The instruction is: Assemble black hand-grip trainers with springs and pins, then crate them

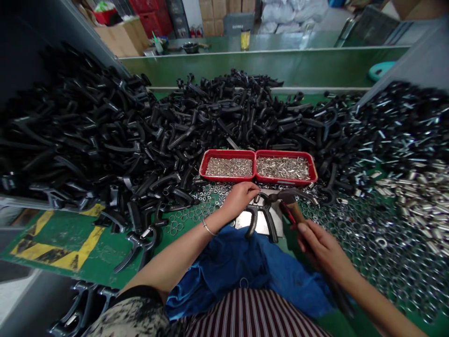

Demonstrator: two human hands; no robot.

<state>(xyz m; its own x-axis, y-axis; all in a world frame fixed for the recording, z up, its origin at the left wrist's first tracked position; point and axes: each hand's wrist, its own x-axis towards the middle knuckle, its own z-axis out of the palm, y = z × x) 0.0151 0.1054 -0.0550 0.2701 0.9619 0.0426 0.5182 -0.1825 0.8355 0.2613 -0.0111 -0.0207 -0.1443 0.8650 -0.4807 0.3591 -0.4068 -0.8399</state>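
My left hand (239,200) is pinched closed at the top end of a black two-handled plier-like tool (271,223). What sits between its fingertips is too small to make out. A small coil spring (257,199) shows between the tool's arms, just below those fingers. The tool lies on a flat metal plate (242,223), handles pointing toward me. To its right, my right hand (321,243) is wrapped round a hammer's wooden handle (296,213). The dark hammer head (286,195) is beside the tool's upper end. A red-coloured part (287,213) lies along the hammer handle, partly hidden.
Two red trays (228,179) of small metal rings and pins (283,167) stand just beyond the plate. Black handle parts (140,121) are heaped behind and left. Loose rings (379,262) and metal cylinders (417,196) spread at right. A blue cloth (242,262) covers my lap.
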